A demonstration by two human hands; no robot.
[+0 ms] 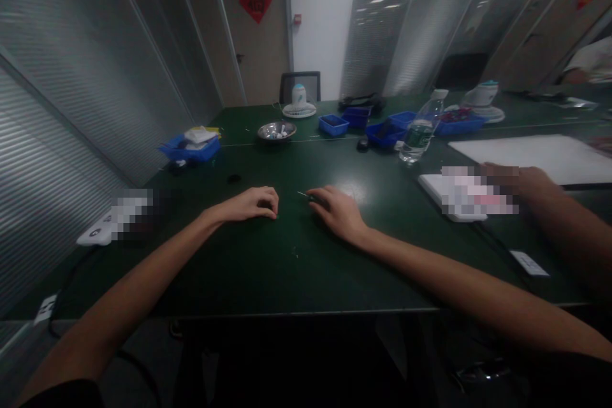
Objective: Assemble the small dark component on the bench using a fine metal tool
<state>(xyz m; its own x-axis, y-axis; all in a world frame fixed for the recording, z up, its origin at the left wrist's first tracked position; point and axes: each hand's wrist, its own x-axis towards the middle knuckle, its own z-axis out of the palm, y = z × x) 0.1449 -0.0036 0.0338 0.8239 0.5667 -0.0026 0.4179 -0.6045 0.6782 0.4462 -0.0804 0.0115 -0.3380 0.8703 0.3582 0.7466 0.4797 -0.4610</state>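
Observation:
My left hand (253,204) rests on the dark green table (287,268) with its fingers curled under, pinched at something too small to name. My right hand (337,210) lies a little to the right, fingers closed round a thin dark tool (306,196) whose tip points left toward the left hand. The two hands are a short gap apart, near the middle of the table.
A steel bowl (276,131), several blue trays (191,148), a water bottle (419,131) and two small fans (299,102) stand at the back. Another person's arm (564,217) lies on the right by a white pad (449,197). A white sheet (535,156) is beyond it.

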